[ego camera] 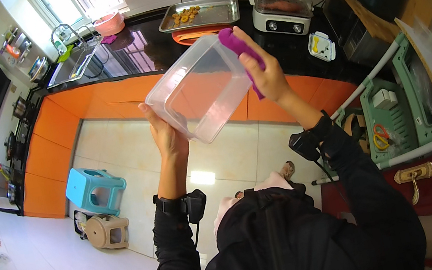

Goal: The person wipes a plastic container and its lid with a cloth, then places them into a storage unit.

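Observation:
A clear plastic container point(199, 90) is held up, tilted, in front of the black counter and orange cabinets. My left hand point(166, 133) grips its lower left end, thumb up along the side. At its upper right end my right hand point(262, 68) presses a purple cloth point(242, 50) against the rim and outer side. Behind the container, on the counter, stands a metal tray point(216, 11) with pieces of brown food point(184, 16) in it. An orange tray or plate point(181, 38) lies just in front of that metal tray.
A white electric cooker with a glass lid point(281, 15) and a small lidded box point(322, 47) stand right on the counter. The sink point(72, 69) and a pink basin point(109, 23) are left. A blue stool point(93, 189), a beige stool point(105, 232) and a green rack point(391, 121) stand on the floor.

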A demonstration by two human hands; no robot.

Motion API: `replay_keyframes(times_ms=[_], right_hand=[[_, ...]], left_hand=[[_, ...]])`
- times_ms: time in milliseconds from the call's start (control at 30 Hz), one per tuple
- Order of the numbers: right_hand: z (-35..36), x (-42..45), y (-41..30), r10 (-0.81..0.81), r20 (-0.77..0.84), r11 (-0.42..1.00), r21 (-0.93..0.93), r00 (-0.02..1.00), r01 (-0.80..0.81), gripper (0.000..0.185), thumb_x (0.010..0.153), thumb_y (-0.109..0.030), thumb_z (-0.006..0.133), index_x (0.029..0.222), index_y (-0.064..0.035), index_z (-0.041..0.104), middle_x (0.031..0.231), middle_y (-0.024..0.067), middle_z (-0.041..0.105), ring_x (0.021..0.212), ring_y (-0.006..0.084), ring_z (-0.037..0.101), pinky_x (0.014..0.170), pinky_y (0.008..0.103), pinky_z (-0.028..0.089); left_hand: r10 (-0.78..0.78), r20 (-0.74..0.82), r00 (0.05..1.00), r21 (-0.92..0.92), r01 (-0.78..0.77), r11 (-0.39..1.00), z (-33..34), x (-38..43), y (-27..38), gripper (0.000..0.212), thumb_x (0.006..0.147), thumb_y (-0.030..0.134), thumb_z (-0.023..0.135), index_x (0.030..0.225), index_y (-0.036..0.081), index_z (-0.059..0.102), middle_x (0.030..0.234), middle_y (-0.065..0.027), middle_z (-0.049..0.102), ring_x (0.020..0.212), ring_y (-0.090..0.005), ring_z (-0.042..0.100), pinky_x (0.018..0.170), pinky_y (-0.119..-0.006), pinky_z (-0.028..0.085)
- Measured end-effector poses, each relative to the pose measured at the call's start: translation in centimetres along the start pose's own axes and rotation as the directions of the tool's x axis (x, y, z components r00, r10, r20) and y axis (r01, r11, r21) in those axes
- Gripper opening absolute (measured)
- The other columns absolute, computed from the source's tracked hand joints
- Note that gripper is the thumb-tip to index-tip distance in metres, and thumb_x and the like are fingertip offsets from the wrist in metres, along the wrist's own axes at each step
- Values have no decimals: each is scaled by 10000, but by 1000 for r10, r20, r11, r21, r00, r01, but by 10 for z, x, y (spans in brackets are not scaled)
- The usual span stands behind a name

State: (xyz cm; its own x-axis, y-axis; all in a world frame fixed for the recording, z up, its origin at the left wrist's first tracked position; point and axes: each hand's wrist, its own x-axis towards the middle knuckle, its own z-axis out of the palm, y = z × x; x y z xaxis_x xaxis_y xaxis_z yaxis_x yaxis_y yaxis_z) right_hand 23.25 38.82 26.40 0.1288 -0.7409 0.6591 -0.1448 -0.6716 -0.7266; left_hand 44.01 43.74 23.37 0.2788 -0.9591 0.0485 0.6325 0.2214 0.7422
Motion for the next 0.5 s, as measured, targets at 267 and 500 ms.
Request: replay_keyframes(times_ms=[267,500], right_hand=[[-23,8,2,466,344,458,694,815,-556,367,861,-308,445,1108,-40,483,954,55,572,840,127,559,738,248,452],[-30,8,-24,415,147,837,326,898,-440,309,820,-320,541,989,-64,580,872,-7,558,783,65,495,719,209,399]], left_hand=[[-77,296,952,-248,155,956,-22,13,-20,470,866,523,243,683,125,413,412,43,279,358,-99,283,400,-207,293],[69,305,950,420,-199,886,-34,23,-25,318,906,320,330,991,51,476,841,-30,515,663,-104,468,613,-212,393]])
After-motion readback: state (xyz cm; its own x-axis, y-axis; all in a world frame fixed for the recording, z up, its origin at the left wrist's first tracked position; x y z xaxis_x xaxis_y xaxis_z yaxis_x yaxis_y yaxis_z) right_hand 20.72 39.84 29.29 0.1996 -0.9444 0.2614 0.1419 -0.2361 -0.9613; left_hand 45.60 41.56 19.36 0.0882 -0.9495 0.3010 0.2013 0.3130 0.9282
